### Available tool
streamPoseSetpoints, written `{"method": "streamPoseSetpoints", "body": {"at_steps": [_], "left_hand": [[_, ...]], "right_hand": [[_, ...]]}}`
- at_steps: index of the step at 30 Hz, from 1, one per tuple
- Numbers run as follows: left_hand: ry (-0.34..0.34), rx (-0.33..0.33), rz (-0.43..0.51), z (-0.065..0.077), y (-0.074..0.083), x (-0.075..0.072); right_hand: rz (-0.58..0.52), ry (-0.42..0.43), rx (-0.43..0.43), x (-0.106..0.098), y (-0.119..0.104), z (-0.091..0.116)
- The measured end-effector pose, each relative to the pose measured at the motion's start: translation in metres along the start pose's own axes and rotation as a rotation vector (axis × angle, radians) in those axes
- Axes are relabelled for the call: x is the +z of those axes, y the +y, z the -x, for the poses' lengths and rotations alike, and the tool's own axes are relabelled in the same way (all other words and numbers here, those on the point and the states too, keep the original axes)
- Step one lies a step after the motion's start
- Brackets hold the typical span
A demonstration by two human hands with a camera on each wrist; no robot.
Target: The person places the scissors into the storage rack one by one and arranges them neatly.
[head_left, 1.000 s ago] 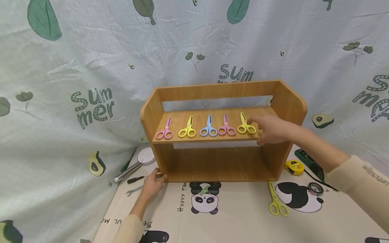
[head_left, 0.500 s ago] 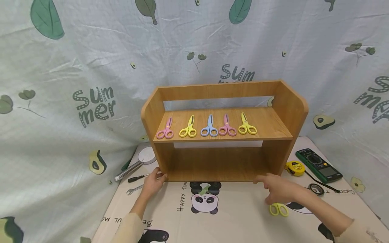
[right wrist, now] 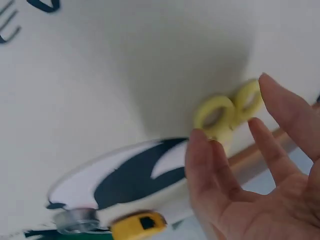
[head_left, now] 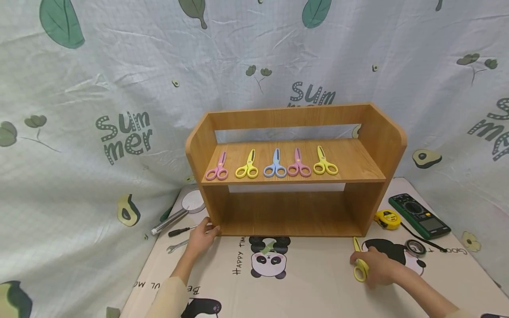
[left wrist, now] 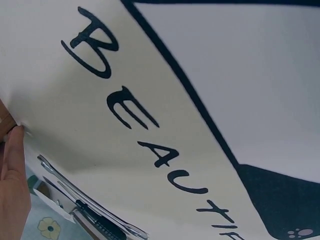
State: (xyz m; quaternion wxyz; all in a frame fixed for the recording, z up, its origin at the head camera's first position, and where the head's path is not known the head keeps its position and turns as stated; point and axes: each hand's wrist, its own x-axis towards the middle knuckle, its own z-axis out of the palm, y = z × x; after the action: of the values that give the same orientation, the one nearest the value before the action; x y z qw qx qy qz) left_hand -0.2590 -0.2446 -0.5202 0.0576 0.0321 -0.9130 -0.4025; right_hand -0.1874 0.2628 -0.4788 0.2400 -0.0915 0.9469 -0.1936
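Note:
My right hand [head_left: 379,265] reaches over yellow scissors [head_left: 359,269] lying on the table in front of the shelf. In the right wrist view its fingers are spread around the yellow handles [right wrist: 215,112], thumb and fingertips apart. My left hand [head_left: 202,238] touches the lower left corner of the wooden shelf [head_left: 294,180]; only part of this hand [left wrist: 12,195] shows in the left wrist view. On the upper board lie pink scissors [head_left: 217,168], yellow scissors [head_left: 247,165], blue scissors [head_left: 275,165], a second pink pair [head_left: 298,164] and another yellow pair [head_left: 325,163].
Right of the shelf lie a yellow tape measure [head_left: 387,219], a green multimeter [head_left: 421,216] and a roll of tape [head_left: 415,248]. To the left are a magnifying glass [head_left: 193,202], a screwdriver [head_left: 180,232] and a wrench [head_left: 176,246]. A printed cloth [head_left: 159,88] hangs behind.
My right hand has come down from beside the scissors on the upper board to the yellow scissors on the table. My left hand stays at the shelf's corner.

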Motion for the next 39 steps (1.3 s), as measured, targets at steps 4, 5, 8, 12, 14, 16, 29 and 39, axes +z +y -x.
{"method": "streamPoseSetpoints", "body": {"at_steps": [4,5,8,12,14,16,29,39], "left_hand": [[-0.004,0.003,0.000,-0.001,0.001,0.000],[-0.005,0.002,0.000,-0.001,0.001,0.000],[-0.010,-0.001,0.001,-0.001,0.000,-0.001],[-0.011,0.001,0.004,-0.001,-0.002,-0.001],[-0.010,0.004,0.005,-0.001,-0.003,-0.001],[-0.008,0.006,0.006,-0.002,-0.004,-0.001],[-0.014,0.008,0.010,-0.001,-0.001,-0.003],[0.001,0.028,-0.004,0.000,-0.001,-0.002]], "right_hand": [[-0.035,0.023,-0.009,0.007,0.008,-0.003],[-0.043,0.034,-0.015,0.008,0.009,-0.003],[-0.050,0.069,-0.028,0.012,0.015,-0.007],[-0.028,0.110,-0.037,0.021,0.033,-0.022],[-0.017,0.116,-0.045,0.020,0.033,-0.023],[-0.010,0.112,-0.051,0.015,0.023,-0.017],[-0.054,0.111,-0.045,0.011,0.014,-0.009],[-0.071,0.106,-0.039,0.012,0.015,-0.008]]}}
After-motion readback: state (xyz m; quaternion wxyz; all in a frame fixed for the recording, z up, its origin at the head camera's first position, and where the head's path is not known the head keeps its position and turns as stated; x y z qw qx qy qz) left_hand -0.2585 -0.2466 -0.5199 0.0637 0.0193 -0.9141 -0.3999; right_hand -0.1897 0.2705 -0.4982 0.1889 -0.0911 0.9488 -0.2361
